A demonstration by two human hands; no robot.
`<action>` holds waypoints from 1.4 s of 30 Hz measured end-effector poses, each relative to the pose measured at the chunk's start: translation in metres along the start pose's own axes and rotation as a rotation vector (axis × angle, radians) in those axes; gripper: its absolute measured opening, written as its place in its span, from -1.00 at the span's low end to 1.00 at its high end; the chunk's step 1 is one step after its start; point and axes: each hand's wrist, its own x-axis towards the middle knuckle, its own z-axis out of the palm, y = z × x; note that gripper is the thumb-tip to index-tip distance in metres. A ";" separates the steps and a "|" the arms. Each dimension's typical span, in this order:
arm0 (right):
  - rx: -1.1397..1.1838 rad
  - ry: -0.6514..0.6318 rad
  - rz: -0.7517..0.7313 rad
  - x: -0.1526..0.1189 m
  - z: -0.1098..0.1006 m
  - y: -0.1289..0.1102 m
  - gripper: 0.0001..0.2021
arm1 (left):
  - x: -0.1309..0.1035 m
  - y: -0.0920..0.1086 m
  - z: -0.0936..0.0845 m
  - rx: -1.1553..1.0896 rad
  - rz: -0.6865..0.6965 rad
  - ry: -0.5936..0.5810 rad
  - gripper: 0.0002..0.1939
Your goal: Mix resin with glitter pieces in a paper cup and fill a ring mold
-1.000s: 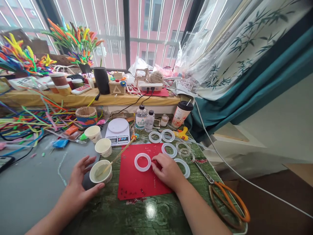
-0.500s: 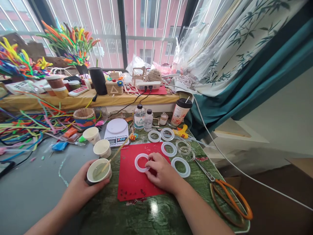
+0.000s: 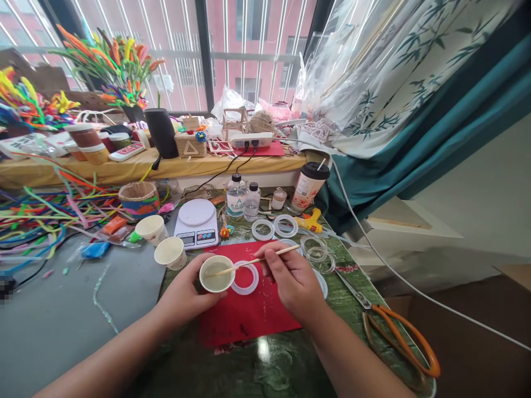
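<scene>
A paper cup (image 3: 217,282) of clear liquid is held tilted in my left hand (image 3: 186,290), above the left part of a red sheet (image 3: 253,318). My right hand (image 3: 290,276) pinches a thin wooden stick (image 3: 265,257), whose far end dips into the cup. Just right of the cup, a translucent ring mold (image 3: 251,282) lies on the red sheet, partly behind the stick. More ring molds (image 3: 263,230) lie beyond and beside my right hand, which covers some of them.
Two paper cups (image 3: 170,253) and a white scale (image 3: 196,224) stand left of the sheet. Clear bottles (image 3: 236,197) and a lidded drink cup (image 3: 309,187) stand behind. Clear tubing (image 3: 317,250), a yellow glue gun (image 3: 310,221) and orange-handled scissors (image 3: 398,337) lie right.
My left hand has brought the cup right, over the red sheet's edge. My right hand has left the ring mold and taken hold of the stick, which earlier leaned in the cup.
</scene>
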 end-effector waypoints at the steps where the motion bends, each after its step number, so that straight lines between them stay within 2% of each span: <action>1: 0.033 0.047 -0.005 0.002 0.000 -0.002 -0.69 | 0.002 -0.002 0.002 0.030 0.030 0.009 -0.47; 6: 0.188 0.303 -0.031 -0.001 -0.006 0.009 -0.70 | 0.005 -0.013 0.004 0.213 0.167 0.089 -0.54; 11: 0.285 0.413 -0.013 -0.004 -0.009 0.018 -0.72 | 0.004 -0.019 0.003 0.226 0.194 0.109 -0.51; 13: 0.299 0.419 0.013 -0.005 -0.010 0.019 -0.72 | 0.003 -0.023 0.004 0.217 0.212 0.111 -0.53; 19: 0.245 0.315 0.065 -0.009 -0.014 0.018 -0.75 | 0.000 -0.035 0.004 0.201 0.222 0.119 -0.51; 22: 0.263 0.322 0.096 -0.009 -0.015 0.020 -0.77 | 0.000 -0.035 0.002 0.215 0.198 0.127 -0.47; 27: 0.280 0.289 0.163 -0.012 -0.010 0.023 -0.76 | -0.003 -0.033 0.002 0.196 0.150 0.073 -0.50; 30: 0.252 0.273 0.126 -0.016 -0.004 0.024 -0.77 | -0.004 -0.033 0.003 0.184 0.162 0.064 -0.48; 32: 0.228 0.306 0.109 -0.017 -0.002 0.026 -0.78 | -0.004 -0.032 0.003 0.168 0.167 0.085 -0.48; 35: 0.278 0.402 0.185 -0.012 -0.005 0.029 -0.80 | -0.002 -0.027 0.001 0.157 0.148 0.129 -0.51; 38: 0.357 0.487 0.263 -0.002 -0.013 0.030 -0.80 | 0.000 -0.023 0.000 0.161 0.117 0.179 -0.52; 42: 0.438 0.621 0.281 0.012 -0.029 0.025 -0.84 | 0.000 -0.025 0.000 0.156 0.085 0.226 -0.49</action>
